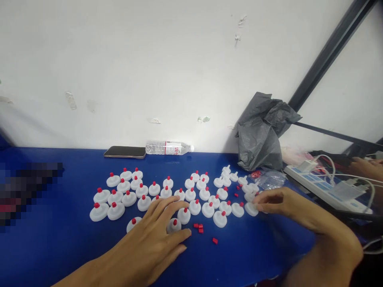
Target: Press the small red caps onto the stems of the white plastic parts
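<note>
Many white round nozzle caps, most with red tips, stand on the blue table (pixel 74 247). My left hand (pixel 158 231) hovers low over the near caps, its fingers spread, next to a white cap (pixel 174 226); nothing shows held in it. At the right end of the group, the fingers of my right hand (pixel 277 201) are pinched at a white cap (pixel 251 209). Its top is partly hidden by my fingers. Several loose red tips (pixel 200 229) lie between my hands. Behind the group are white caps without red tips (pixel 226 169).
A phone (pixel 125 152) and a plastic bottle (pixel 170 148) lie along the wall. At the right are a grey plastic bag (pixel 260 135), a clear bag (pixel 271 179) and a power strip (pixel 326 189) with cables. Another person's hand (pixel 369 167) shows at the far right.
</note>
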Motion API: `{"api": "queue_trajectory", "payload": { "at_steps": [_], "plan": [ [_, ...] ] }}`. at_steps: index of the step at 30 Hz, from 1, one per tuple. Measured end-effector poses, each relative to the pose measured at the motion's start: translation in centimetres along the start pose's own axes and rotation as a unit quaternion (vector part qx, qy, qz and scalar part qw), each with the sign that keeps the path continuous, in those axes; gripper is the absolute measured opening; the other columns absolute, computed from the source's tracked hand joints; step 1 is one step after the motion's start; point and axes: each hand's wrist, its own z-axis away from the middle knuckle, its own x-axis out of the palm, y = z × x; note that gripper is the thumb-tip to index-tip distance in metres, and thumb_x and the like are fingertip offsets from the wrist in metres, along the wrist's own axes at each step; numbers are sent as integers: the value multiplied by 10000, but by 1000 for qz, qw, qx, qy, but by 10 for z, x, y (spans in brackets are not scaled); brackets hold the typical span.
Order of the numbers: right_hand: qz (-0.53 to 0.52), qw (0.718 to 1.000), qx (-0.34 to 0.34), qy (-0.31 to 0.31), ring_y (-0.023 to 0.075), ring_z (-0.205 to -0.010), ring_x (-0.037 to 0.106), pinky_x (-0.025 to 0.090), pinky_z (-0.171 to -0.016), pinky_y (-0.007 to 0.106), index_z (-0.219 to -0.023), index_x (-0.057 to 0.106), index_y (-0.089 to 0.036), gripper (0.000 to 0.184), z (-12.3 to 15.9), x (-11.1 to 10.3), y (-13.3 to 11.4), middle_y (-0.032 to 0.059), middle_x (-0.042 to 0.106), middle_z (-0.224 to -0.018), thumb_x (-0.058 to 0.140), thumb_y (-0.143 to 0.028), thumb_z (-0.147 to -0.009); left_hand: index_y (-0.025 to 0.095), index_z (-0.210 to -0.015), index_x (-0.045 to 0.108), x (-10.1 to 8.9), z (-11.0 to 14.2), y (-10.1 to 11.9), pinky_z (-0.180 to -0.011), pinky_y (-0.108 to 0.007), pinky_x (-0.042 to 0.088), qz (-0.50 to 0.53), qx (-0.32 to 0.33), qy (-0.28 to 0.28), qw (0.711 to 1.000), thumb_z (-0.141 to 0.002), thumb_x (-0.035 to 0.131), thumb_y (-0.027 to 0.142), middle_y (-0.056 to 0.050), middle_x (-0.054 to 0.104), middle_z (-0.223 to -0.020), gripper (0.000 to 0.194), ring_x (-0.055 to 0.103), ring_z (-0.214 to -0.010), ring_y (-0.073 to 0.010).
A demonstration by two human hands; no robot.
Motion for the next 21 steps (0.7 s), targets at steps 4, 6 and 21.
{"api": "queue_trajectory", "payload": {
  "at_steps": [4, 6, 21],
  "plan": [
    [56, 995, -41, 70, 268, -857, 700, 541, -756, 338, -844, 770, -252, 358, 9, 1, -17, 47, 772, -904, 670, -596, -832, 258, -1012, 700, 3, 1, -2, -1027, -496, 520, 32, -2, 16, 999, -961, 596, 146, -80, 487, -1411, 161, 412, -1373, -328],
    [65, 988, -77, 117, 266, -884, 695, 549, -760, 334, -913, 728, -262, 371, 19, 2, -28, 52, 757, -954, 603, -611, -882, 244, -984, 686, 3, 1, -3, -1017, -489, 521, 38, 8, 12, 999, -972, 567, 123, -84, 497, -1394, 170, 404, -1369, -319],
    [88, 968, -229, -60, 165, -826, 644, 512, -761, 291, -1057, 626, -289, 143, 17, 61, -105, -26, 687, -899, 509, -371, -1036, 198, -1071, 605, -6, -5, -6, -919, -355, 505, 39, -8, 90, 995, -1000, 491, 91, -84, 594, -1115, 171, 552, -1105, -226]
  ]
}}
